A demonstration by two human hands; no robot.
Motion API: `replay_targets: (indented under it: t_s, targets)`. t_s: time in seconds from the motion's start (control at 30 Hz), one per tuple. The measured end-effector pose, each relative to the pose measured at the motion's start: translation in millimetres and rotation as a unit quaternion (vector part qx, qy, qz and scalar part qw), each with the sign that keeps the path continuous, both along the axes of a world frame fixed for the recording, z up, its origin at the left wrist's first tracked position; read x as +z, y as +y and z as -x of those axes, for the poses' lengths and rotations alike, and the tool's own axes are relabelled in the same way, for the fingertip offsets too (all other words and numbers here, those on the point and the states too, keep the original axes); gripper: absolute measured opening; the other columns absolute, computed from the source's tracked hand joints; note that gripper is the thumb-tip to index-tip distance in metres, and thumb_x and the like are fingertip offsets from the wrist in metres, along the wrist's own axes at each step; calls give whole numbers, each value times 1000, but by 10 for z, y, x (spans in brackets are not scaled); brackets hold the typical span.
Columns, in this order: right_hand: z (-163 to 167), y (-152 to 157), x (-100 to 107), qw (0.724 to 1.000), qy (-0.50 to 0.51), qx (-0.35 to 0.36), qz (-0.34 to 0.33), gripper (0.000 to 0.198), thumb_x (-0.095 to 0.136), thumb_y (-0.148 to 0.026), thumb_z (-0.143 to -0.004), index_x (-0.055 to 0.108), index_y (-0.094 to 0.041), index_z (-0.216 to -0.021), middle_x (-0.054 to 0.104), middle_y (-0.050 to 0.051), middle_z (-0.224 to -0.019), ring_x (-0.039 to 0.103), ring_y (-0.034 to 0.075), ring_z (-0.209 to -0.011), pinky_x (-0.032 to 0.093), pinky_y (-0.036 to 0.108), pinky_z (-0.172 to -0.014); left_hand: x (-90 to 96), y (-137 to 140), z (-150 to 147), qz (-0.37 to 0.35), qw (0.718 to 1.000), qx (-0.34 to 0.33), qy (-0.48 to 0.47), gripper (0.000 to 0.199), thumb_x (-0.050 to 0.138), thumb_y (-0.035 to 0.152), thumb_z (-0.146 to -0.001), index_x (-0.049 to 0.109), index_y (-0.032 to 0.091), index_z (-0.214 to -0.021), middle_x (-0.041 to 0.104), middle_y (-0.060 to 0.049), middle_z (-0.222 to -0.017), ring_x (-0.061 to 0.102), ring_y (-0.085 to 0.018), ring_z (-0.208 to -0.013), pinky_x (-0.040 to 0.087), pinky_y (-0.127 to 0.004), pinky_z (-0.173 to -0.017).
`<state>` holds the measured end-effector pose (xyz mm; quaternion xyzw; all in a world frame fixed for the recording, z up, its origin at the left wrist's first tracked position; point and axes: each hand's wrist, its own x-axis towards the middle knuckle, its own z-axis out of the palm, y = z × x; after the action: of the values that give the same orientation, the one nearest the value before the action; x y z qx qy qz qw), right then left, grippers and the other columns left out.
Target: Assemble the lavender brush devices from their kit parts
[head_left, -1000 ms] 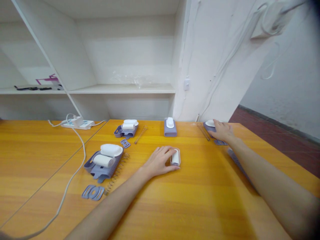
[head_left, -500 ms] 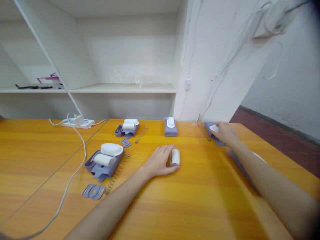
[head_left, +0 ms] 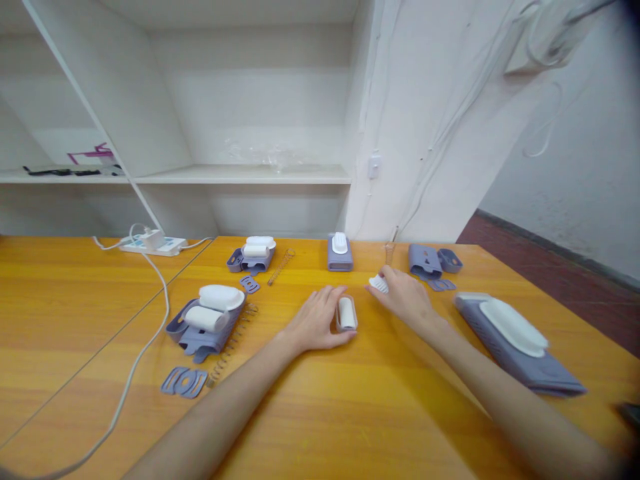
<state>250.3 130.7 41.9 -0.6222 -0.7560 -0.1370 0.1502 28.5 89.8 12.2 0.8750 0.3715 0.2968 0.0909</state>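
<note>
My left hand [head_left: 323,320] curves its thumb and fingers round a small see-through container [head_left: 355,313] on the table; inside it lies a white cylinder [head_left: 346,312]. Off to the right, my right hand [head_left: 407,293] pinches a white, ribbed oval piece [head_left: 379,284] just above or on the table; which one I cannot tell. Behind that hand lies an open purple-grey case [head_left: 424,259] with a small cup-like part [head_left: 451,261] beside it and flat purple rings [head_left: 442,285] in front. A coil spring [head_left: 389,252] is partly hidden by my right hand.
Purple-grey cases with white parts stand at the left [head_left: 220,340], back left [head_left: 261,257], back middle [head_left: 340,263] and right [head_left: 520,343]. Springs [head_left: 233,343] and flat rings [head_left: 184,382] lie near the left ones. A white cable [head_left: 131,383] runs from a power strip [head_left: 165,247].
My right hand has moved left and nearer from the back-right case, bringing the white ribbed piece away from it. My left hand stays at the container.
</note>
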Motion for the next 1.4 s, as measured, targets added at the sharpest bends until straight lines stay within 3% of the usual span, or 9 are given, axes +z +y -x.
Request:
replay_targets:
  t_s: [0.17, 0.27, 0.47, 0.57, 0.67, 0.83, 1.03, 1.2, 1.4]
  targets:
    - [236, -136, -72, 995, 39, -1, 89, 42, 39, -58, -85, 56, -20, -90, 67, 8, -83, 63, 23, -74, 35, 28, -57, 20, -8, 0, 1, 1000, 3, 8, 80, 60, 55, -69, 27, 19, -132, 48, -12, -115, 48, -28, -106, 41, -45, -90]
    - [203, -62, -26, 996, 51, -12, 78, 43, 30, -52, -90, 58, -20, -92, 66, 9, -79, 63, 22, -74, 38, 29, -59, 26, -11, 1, 1, 1000, 3, 10, 80, 59, 57, -70, 28, 18, -132, 48, -12, -113, 48, -28, -104, 41, -45, -90]
    - [-361, 446, 7, 985, 18, -165, -54, 38, 42, -42, -85, 55, -15, -109, 55, 18, -107, 51, 32, -103, 41, 38, -74, 29, -10, 5, 6, 1000, -3, 10, 79, 60, 56, -69, 29, 18, -132, 48, -13, -116, 48, -28, -106, 40, -44, -92]
    - [-662, 709, -62, 962, 44, -268, -32, 51, 46, -51, -81, 52, -14, -115, 48, 22, -114, 48, 37, -106, 39, 46, -78, 37, -9, 12, 8, 1000, -9, 15, 80, 60, 57, -70, 28, 19, -133, 46, -13, -122, 45, -28, -111, 37, -44, -95]
    - [-843, 875, -130, 951, 89, -295, 18, 59, 48, -55, -77, 49, -14, -119, 45, 24, -117, 48, 39, -106, 38, 50, -82, 41, -10, 15, 10, 1000, -15, 22, 80, 59, 57, -71, 26, 20, -134, 43, -13, -129, 42, -29, -116, 35, -45, -97]
    - [-930, 925, -182, 946, 159, -275, 61, 59, 50, -46, -77, 46, -11, -123, 44, 24, -115, 54, 34, -101, 42, 42, -80, 44, -12, 7, 17, 999, -6, 36, 77, 58, 56, -72, 27, 19, -133, 46, -13, -125, 45, -29, -113, 36, -44, -94]
    - [-849, 757, -121, 953, 162, -251, -50, 54, 51, -47, -76, 50, -17, -121, 42, 17, -114, 55, 29, -94, 43, 39, -77, 49, -12, 0, 8, 999, 12, 48, 75, 59, 49, -70, 29, 18, -132, 49, -13, -117, 47, -28, -107, 38, -43, -91]
    - [-540, 358, 38, 966, 144, -173, -129, 50, 50, -47, -78, 51, -24, -122, 42, 11, -116, 57, 24, -87, 45, 36, -71, 42, -10, 1, 2, 998, 20, 54, 76, 59, 46, -68, 29, 18, -132, 49, -12, -115, 47, -29, -106, 38, -43, -90]
    - [-194, -240, -72, 987, 133, -53, -67, 45, 53, -43, -77, 54, -25, -117, 44, 9, -120, 59, 22, -82, 48, 34, -67, 39, -16, -3, -6, 999, 23, 37, 77, 61, 48, -67, 29, 18, -131, 49, -13, -114, 48, -29, -104, 39, -44, -88]
